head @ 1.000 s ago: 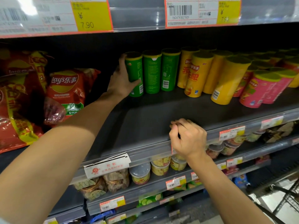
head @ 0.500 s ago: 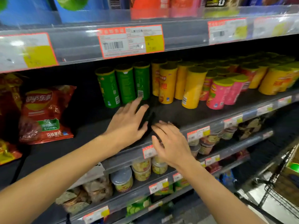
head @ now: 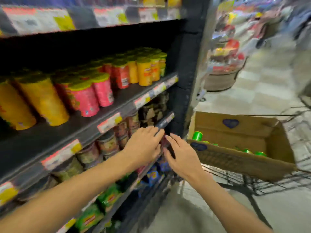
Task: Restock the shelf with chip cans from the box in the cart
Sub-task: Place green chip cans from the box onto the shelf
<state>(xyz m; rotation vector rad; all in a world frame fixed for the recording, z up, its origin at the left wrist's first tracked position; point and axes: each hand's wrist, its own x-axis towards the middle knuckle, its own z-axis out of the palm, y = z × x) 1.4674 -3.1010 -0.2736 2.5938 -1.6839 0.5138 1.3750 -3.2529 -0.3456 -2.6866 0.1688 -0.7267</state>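
While the whole view was smeared by motion blur, both hands hung in the air in front of the right end of the shelving, close together but apart. The left hand [head: 144, 145] was released, its fingers straight and holding nothing, their tips near the dark upright post [head: 182, 81] at the shelf's right end. The right hand [head: 182, 155] was likewise released, fingers extended and slightly spread, grasping nothing, and it sat just left of the cardboard box [head: 235, 158].

The box stood open in the wire cart [head: 252, 182] to the right of the shelving, and green chip cans [head: 197, 136] showed inside it, one upright at the box's left corner and a few green tops along its near wall.

On the shelf [head: 94, 115], yellow cans [head: 43, 100] stood toward the left edge, pink cans [head: 87, 100] in the middle, and red and orange ones toward the right end. Price tags [head: 110, 122] ran along the shelf's front edge. Lower shelves held small tubs and green packets, too blurred to identify further.
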